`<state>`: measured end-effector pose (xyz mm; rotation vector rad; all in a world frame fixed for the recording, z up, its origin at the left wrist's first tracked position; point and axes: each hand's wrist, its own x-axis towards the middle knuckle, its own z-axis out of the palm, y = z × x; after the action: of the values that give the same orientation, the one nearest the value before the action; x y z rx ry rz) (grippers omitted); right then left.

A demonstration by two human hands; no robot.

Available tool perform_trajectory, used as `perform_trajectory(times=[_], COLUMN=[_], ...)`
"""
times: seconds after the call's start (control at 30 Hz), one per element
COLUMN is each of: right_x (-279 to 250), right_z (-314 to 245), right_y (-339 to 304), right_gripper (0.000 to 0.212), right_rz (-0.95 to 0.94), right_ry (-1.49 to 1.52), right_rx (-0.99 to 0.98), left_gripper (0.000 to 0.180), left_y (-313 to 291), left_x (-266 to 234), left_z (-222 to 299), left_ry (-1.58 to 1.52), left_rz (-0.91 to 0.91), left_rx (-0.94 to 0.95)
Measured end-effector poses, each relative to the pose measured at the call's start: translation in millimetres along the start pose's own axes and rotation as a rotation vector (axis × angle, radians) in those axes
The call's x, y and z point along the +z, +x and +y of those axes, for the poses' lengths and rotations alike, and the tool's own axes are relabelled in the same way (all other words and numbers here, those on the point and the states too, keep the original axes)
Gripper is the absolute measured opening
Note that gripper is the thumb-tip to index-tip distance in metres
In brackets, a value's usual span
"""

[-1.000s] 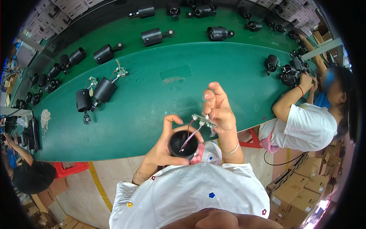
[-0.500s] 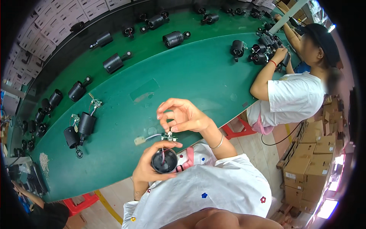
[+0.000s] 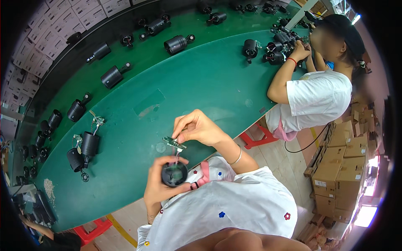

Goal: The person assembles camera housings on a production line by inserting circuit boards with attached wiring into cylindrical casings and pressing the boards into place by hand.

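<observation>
My left hand (image 3: 158,180) is wrapped round a black cylindrical housing (image 3: 174,174), its open end facing up. Wires (image 3: 177,156) rise out of the housing to a small green circuit board (image 3: 171,143) with white connectors. Thumb and fingers of my right hand (image 3: 196,129) pinch that board just above the housing. The inside of the housing is dark and hard to make out. To the left on the green table lie two black housings (image 3: 89,144) (image 3: 76,160) with boards wired to them.
A row of black housings (image 3: 112,77) lies along the far green strip. At the right a co-worker (image 3: 320,88) handles a cluster of housings (image 3: 274,57). Small pale parts (image 3: 49,190) lie at the table's left end. Cardboard boxes (image 3: 339,175) are stacked on the right.
My right hand has gripped the circuit board and tilted it. The board now stands slightly farther from the housing, with the wires stretched between them. The view has shifted slightly.
</observation>
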<state>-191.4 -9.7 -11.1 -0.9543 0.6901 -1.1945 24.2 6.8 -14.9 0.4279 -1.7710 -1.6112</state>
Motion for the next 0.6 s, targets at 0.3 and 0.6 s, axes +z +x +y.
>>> perform_trajectory(times=[0.3, 0.6], right_x=[6.0, -9.1], right_z=[37.3, 5.4], right_y=[10.1, 1.4], right_gripper=[0.030, 0.048], right_rz=[-0.219, -0.264], right_ry=[0.622, 0.234], right_rx=[-0.190, -0.119], left_gripper=[0.089, 0.088], left_y=[4.6, 1.9], left_x=[17.4, 19.8], left_z=[-34.7, -32.3], left_ry=[-1.312, -1.725], left_rz=[-0.208, -0.262], left_rx=[0.035, 0.010])
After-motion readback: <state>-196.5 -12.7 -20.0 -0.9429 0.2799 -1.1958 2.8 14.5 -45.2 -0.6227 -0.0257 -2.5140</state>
